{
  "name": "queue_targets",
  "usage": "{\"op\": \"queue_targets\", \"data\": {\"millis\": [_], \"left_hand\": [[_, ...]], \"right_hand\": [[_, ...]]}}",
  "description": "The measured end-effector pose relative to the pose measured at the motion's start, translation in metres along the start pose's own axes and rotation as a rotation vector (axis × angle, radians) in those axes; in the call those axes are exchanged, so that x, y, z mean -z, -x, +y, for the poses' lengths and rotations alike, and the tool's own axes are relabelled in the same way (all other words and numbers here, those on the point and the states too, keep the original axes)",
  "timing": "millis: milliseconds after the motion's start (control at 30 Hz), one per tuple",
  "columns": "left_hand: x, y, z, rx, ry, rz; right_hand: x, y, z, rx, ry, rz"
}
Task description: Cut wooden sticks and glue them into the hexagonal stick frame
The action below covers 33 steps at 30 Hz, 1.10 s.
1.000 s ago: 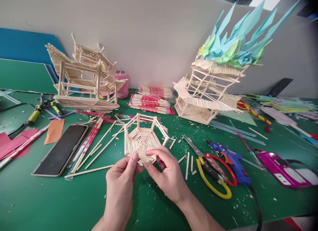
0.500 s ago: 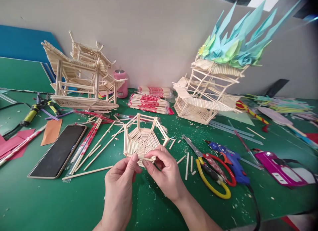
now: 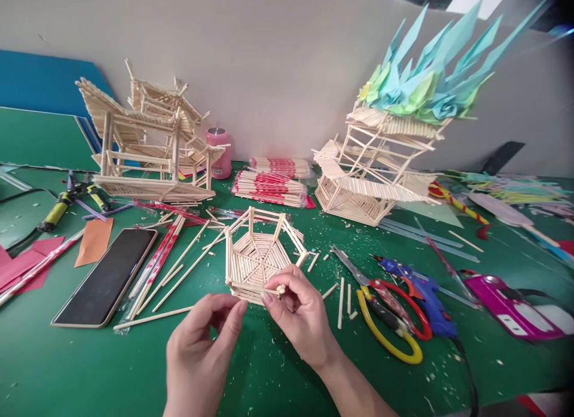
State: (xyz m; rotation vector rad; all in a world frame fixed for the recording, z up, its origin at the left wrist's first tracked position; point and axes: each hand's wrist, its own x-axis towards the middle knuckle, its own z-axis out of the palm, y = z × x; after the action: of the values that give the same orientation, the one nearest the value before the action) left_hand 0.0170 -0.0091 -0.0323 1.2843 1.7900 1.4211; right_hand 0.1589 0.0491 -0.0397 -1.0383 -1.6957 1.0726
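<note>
In front of me on the green table stands a small many-sided stick frame (image 3: pixel 261 258), made of thin wooden sticks, with a web-like floor, short posts and a top rail. My right hand (image 3: pixel 301 318) pinches its near right corner between thumb and fingers, hiding part of that side. Just left of the near rail, my left hand (image 3: pixel 201 345) is apart from the frame, its thumb and index tips brought together. Whatever may be between those tips is too small to make out. Loose sticks (image 3: pixel 182 282) lie left of the frame, and short cut pieces (image 3: pixel 341 303) lie right.
Scissors (image 3: pixel 385 309), a blue glue gun (image 3: pixel 419 291) and a magenta device (image 3: pixel 513 306) lie to the right. A phone (image 3: pixel 105 276) lies left. Behind stand two larger stick models (image 3: pixel 143 148), (image 3: pixel 381 166) around bundled sticks (image 3: pixel 269 189) and a pink container (image 3: pixel 219 153).
My left hand has come off the frame's near rail and drawn back left and toward me. My right hand keeps its pinch on the frame. The view has shifted slightly.
</note>
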Motion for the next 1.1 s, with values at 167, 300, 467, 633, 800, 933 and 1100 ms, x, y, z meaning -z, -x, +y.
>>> {"op": "queue_targets", "data": {"millis": [167, 300, 467, 633, 800, 933, 1100], "left_hand": [[0.029, -0.028, 0.000, -0.625, -0.395, 0.009], [0.040, -0.057, 0.007, -0.798, -0.606, -0.273], [0.041, -0.075, 0.015, -0.823, -0.598, -0.519], [0.041, -0.082, 0.017, -0.829, -0.540, -0.584], [0.040, -0.085, 0.017, -0.856, -0.537, -0.591], [0.037, -0.086, 0.015, -0.885, -0.533, -0.604], [0.036, -0.087, 0.011, -0.901, -0.472, -0.614]], "right_hand": [[0.000, -0.001, -0.002, -0.013, -0.043, 0.013], [0.000, -0.002, -0.002, -0.035, -0.066, 0.020], [-0.001, -0.001, -0.003, -0.048, -0.068, 0.027], [-0.003, 0.000, -0.005, -0.065, -0.075, 0.044], [-0.002, 0.002, -0.006, -0.066, -0.066, 0.046], [-0.002, 0.002, -0.007, -0.061, -0.067, 0.056], [-0.002, 0.002, -0.007, -0.061, -0.072, 0.058]]}}
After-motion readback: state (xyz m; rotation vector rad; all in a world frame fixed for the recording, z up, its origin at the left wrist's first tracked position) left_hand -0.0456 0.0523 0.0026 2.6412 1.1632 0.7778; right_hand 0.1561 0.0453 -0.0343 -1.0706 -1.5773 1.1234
